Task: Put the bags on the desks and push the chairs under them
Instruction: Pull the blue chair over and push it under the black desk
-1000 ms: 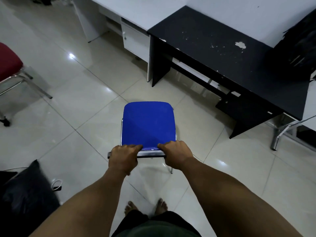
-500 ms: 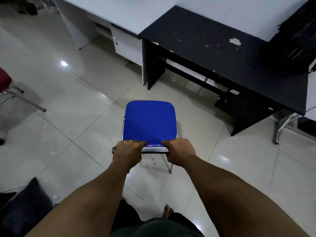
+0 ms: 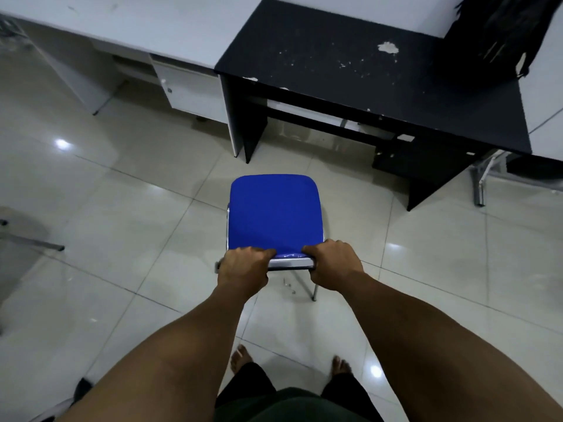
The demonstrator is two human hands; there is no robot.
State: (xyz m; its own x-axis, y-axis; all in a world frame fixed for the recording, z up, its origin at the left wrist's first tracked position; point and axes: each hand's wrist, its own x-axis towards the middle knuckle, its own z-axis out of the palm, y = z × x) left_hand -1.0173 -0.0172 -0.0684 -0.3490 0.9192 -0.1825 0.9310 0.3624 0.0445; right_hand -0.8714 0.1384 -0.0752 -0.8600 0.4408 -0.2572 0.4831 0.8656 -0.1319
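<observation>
Both hands, left (image 3: pixel 242 267) and right (image 3: pixel 333 264), grip blue chair (image 3: pixel 274 213) back facing black desk (image 3: pixel 365 71)

Under you lies a floor (image 3: pixel 128 208) of large pale glossy tiles with thin dark grout lines, and ceiling lights glint off it at nine o'clock and at five o'clock. At eleven o'clock you have a white cabinet (image 3: pixel 189 92) with a small round lock, tucked under a long white top. At nine o'clock a grey metal leg (image 3: pixel 33 243) reaches in from the frame edge. At three o'clock a chrome leg (image 3: pixel 479 190) stands on the tiles.
</observation>
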